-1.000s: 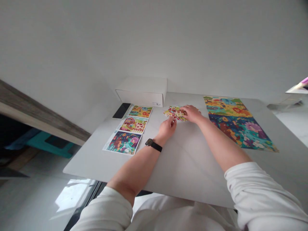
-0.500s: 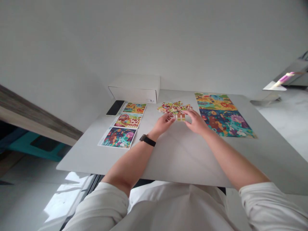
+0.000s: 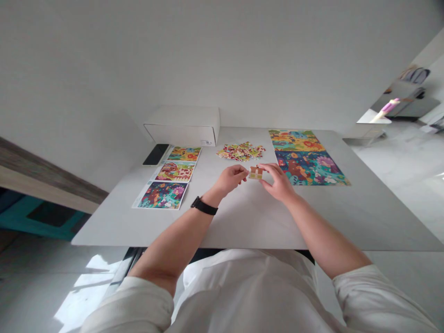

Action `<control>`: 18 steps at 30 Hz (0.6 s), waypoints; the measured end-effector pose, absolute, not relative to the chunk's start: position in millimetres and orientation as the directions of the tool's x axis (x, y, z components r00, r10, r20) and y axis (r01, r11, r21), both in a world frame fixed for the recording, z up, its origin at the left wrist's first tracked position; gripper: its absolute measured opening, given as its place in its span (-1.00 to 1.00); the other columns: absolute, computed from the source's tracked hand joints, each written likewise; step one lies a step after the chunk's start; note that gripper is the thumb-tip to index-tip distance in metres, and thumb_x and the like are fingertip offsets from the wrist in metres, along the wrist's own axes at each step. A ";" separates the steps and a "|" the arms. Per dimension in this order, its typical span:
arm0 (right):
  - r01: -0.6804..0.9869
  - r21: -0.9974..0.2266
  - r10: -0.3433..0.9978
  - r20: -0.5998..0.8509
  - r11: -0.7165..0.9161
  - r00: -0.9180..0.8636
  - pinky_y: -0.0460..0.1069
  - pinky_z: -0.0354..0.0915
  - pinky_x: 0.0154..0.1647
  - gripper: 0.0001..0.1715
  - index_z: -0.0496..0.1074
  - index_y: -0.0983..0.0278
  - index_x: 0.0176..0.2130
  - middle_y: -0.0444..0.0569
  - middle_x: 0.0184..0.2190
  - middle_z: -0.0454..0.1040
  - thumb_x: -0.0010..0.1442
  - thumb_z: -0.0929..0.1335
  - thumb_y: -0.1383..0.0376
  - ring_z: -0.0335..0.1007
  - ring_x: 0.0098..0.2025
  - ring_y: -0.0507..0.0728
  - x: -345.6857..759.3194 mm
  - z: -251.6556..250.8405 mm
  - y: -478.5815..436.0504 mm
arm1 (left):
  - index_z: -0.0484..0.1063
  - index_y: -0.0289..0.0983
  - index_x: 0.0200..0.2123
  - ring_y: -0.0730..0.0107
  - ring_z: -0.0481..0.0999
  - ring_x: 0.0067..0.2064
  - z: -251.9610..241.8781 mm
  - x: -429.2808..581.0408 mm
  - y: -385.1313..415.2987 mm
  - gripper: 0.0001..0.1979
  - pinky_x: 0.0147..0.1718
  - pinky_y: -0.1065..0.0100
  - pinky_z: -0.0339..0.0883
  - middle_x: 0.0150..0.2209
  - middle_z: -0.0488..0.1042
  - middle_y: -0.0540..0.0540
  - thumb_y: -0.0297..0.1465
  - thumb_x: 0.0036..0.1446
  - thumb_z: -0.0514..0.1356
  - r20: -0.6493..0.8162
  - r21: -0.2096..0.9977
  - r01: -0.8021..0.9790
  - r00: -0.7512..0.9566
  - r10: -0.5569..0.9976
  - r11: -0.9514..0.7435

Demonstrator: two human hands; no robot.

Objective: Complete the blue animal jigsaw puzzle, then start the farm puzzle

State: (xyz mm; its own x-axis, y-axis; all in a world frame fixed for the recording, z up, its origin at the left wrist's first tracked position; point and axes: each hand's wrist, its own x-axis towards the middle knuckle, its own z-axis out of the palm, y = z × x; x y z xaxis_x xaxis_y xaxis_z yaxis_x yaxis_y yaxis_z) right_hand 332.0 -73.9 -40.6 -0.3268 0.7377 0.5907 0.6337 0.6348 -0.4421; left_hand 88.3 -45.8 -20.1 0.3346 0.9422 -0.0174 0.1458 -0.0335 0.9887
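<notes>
Head view: we hold a jigsaw piece (image 3: 255,173) between our left hand (image 3: 229,180) and right hand (image 3: 278,181), fingertips closed on its opposite ends, over the white table (image 3: 312,222). A loose pile of pieces (image 3: 241,151) lies at twelve o'clock, a large picture sheet (image 3: 305,157) at two.

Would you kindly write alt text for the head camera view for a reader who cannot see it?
The left hand and right hand hold a jigsaw piece between them over a white table, with loose pieces beyond, a large colourful picture to the right and three picture cards to the left.
</notes>
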 end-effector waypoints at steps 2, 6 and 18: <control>0.618 -0.439 0.728 0.592 0.652 -0.346 0.29 0.46 0.33 -0.33 0.38 0.08 0.39 0.13 0.22 0.53 0.35 0.40 0.33 0.50 0.25 0.34 331.5 -41.2 -73.5 | 0.46 -0.24 -0.34 0.54 0.29 -0.50 -27.5 87.7 -52.0 -0.70 -0.54 0.45 0.15 -0.45 0.49 0.00 -0.12 0.15 0.32 -0.020 0.993 0.114 0.314 0.949 -0.017; 0.606 -0.447 0.736 0.552 0.658 -0.392 0.30 0.44 0.34 -0.32 0.38 0.07 0.39 0.13 0.20 0.55 0.34 0.40 0.34 0.51 0.24 0.35 328.4 -40.5 -74.0 | 0.49 -0.24 -0.35 0.55 0.27 -0.52 -34.3 77.6 -55.7 -0.68 -0.55 0.45 0.13 -0.47 0.46 0.03 -0.09 0.11 0.34 -0.038 0.986 0.164 0.325 0.945 -0.017; 0.602 -0.449 0.739 0.533 0.660 -0.413 0.28 0.44 0.35 -0.33 0.39 0.09 0.38 0.11 0.20 0.56 0.35 0.41 0.36 0.51 0.25 0.32 329.9 -35.7 -77.5 | 0.46 -0.24 -0.39 0.56 0.22 -0.55 -36.0 74.9 -55.2 -0.65 -0.57 0.43 0.07 -0.52 0.37 0.06 -0.06 0.12 0.33 -0.029 0.990 0.142 0.335 0.942 -0.020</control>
